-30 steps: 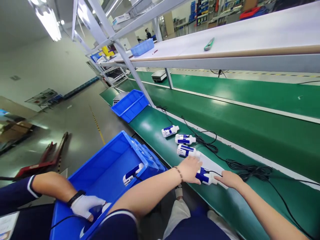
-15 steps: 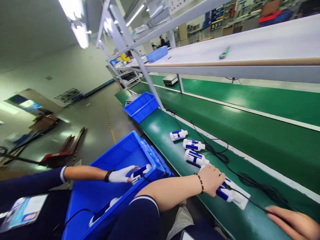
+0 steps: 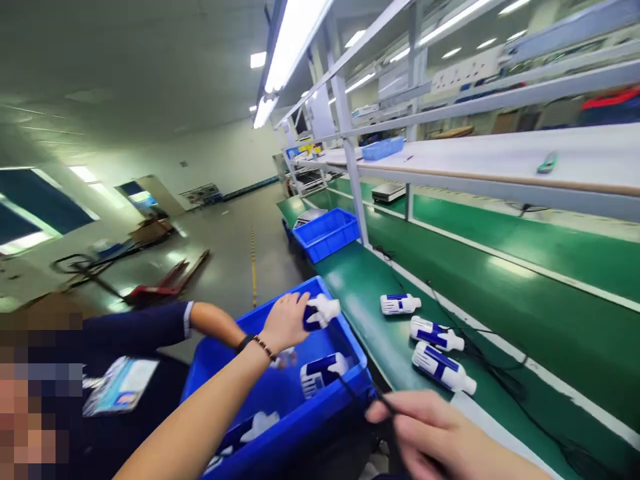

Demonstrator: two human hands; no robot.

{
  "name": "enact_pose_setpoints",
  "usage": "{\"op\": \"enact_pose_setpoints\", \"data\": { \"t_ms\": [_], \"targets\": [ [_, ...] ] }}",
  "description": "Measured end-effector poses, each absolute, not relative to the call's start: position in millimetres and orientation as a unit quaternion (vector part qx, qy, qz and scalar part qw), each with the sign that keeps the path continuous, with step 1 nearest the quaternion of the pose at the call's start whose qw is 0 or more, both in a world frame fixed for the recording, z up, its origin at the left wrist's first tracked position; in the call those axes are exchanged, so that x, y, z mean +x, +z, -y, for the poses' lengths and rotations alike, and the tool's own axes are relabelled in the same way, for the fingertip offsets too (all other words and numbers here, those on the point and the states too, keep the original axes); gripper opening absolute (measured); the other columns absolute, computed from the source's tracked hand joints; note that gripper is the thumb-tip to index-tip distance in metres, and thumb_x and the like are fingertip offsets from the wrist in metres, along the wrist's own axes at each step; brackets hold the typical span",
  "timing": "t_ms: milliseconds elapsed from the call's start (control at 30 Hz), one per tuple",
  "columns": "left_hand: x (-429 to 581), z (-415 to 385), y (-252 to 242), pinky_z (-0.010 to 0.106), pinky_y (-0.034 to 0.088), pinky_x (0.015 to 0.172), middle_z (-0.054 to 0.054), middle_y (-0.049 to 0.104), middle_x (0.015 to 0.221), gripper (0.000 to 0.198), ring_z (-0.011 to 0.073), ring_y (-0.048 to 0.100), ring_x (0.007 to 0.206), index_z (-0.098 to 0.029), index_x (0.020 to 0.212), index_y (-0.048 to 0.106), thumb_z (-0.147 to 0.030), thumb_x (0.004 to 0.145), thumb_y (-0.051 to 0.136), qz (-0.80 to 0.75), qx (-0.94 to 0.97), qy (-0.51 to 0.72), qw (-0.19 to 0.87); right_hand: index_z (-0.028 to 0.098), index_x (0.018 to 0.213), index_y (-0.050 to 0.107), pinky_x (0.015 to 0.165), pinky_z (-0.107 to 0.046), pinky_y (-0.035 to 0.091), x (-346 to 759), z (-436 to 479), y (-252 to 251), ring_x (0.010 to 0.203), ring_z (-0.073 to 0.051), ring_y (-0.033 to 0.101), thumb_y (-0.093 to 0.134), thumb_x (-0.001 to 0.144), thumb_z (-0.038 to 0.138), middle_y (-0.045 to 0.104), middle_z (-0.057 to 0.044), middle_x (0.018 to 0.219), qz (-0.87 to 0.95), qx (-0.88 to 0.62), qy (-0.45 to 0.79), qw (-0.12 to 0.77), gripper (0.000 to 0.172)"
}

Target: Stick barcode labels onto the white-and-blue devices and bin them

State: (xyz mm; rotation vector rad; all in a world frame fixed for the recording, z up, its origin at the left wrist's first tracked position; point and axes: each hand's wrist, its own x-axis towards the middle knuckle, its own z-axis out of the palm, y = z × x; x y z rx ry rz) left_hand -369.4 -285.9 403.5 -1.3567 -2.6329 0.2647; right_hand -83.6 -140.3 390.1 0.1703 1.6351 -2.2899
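My left hand [image 3: 286,321], with a beaded bracelet at the wrist, grips a blue and white bottle-shaped device [image 3: 323,311] over the large blue bin [image 3: 320,419]. My right hand [image 3: 425,420] pinches a black cable [image 3: 383,399] by the bin's right corner. Inside the bin lie another device [image 3: 320,375] near the right wall and one more [image 3: 257,427] at the near side. Three similar devices rest on the green bench, the closest being a white and blue one [image 3: 443,368]. My left arm mostly hides the co-worker's hand.
A co-worker's dark sleeve [image 3: 135,330] reaches in from the left. A smaller blue bin [image 3: 327,237] sits at the bench's far end. Black cables [image 3: 500,380] run along the green bench [image 3: 350,293]. Beneath the device row lies a white sheet [image 3: 480,420]. A metal shelf post [image 3: 356,193] rises behind.
My left hand has carried the device from the bench leftward over the bin. My right hand has also moved left with the cable. The view has turned left.
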Motion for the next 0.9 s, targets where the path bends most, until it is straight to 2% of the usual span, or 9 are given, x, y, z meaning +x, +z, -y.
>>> {"op": "enact_pose_setpoints", "data": {
  "t_ms": [133,267,400,500,567,633,700,800,900],
  "targets": [
    [-399,299,328,0.041,0.041,0.089,0.016,0.057,0.108,0.067,0.0307,0.052,0.101,-0.011,0.122,0.046,-0.026,0.06,0.065,0.895,-0.431,0.11,0.016,0.01,0.102,0.048,0.028,-0.019,0.01,-160,180,375,0.025,-0.004,0.021,0.055,0.063,0.064,0.044,0.009,0.041,-0.509,0.096,-0.843,0.143,0.067],
    [-399,295,269,0.041,0.038,0.093,0.017,0.053,0.115,0.077,0.0315,0.049,0.107,-0.014,0.127,0.042,-0.036,0.059,0.07,0.898,-0.419,0.12,-0.061,0.009,0.109,0.044,0.029,-0.019,0.01,-169,199,331,0.026,-0.004,0.021,0.049,0.071,0.056,0.043,0.01,0.041,-0.552,0.159,-0.799,0.177,0.06],
    [-403,284,244,0.044,0.034,0.098,0.017,0.046,0.125,0.091,0.0326,0.043,0.116,-0.017,0.137,0.029,-0.042,0.059,0.07,0.901,-0.405,0.104,-0.118,0.009,0.113,0.037,0.031,-0.018,0.015,-154,197,305,0.029,-0.004,0.025,0.044,0.075,0.053,0.046,0.009,0.048,-0.578,0.177,-0.775,0.185,0.058],
    [-407,280,243,0.043,0.037,0.095,0.015,0.045,0.129,0.089,0.0324,0.042,0.119,-0.019,0.138,0.029,-0.054,0.063,0.062,0.893,-0.404,0.088,-0.177,0.009,0.112,0.038,0.035,-0.018,0.021,-143,190,302,0.032,-0.004,0.03,0.04,0.079,0.052,0.047,0.007,0.051,-0.581,0.164,-0.778,0.173,0.054],
    [-408,282,248,0.042,0.039,0.095,0.013,0.047,0.13,0.08,0.0305,0.044,0.12,-0.019,0.137,0.033,-0.057,0.07,0.053,0.881,-0.411,0.083,-0.218,0.011,0.108,0.044,0.04,-0.018,0.028,-134,186,305,0.038,-0.005,0.037,0.04,0.082,0.042,0.049,0.005,0.054,-0.592,0.146,-0.77,0.188,0.041],
    [-408,286,259,0.038,0.038,0.098,0.011,0.05,0.13,0.071,0.0272,0.046,0.12,-0.017,0.135,0.037,-0.048,0.073,0.051,0.865,-0.429,0.084,-0.246,0.014,0.097,0.054,0.054,-0.02,0.04,-122,178,307,0.055,-0.008,0.05,0.043,0.081,0.03,0.055,0.0,0.066,-0.65,0.112,-0.733,0.169,0.025],
    [-406,289,277,0.034,0.037,0.101,0.008,0.054,0.129,0.065,0.0239,0.048,0.119,-0.017,0.133,0.041,-0.034,0.071,0.054,0.854,-0.446,0.087,-0.254,0.016,0.091,0.06,0.075,-0.024,0.044,-106,164,304,0.08,-0.013,0.056,0.047,0.079,0.024,0.059,-0.004,0.088,-0.741,0.086,-0.659,0.098,0.02],
    [-390,276,314,0.039,0.03,0.107,0.01,0.046,0.137,0.054,0.0254,0.04,0.127,-0.015,0.132,0.041,-0.027,0.079,0.043,0.87,-0.444,0.081,-0.197,0.018,0.106,0.061,0.096,-0.026,0.037,-79,116,280,0.108,-0.017,0.05,0.044,0.084,0.024,0.052,-0.008,0.119,-0.858,0.142,-0.493,0.012,0.029],
    [-347,230,342,0.044,0.018,0.113,0.011,0.04,0.139,0.048,0.0264,0.027,0.134,-0.016,0.131,0.04,-0.035,0.088,0.031,0.859,-0.509,0.01,-0.043,0.011,0.11,0.06,0.101,-0.034,0.034,-56,41,236,0.114,-0.022,0.048,0.032,0.086,0.016,0.051,-0.015,0.122,-0.879,0.295,-0.374,0.024,0.036]
  ]
}}
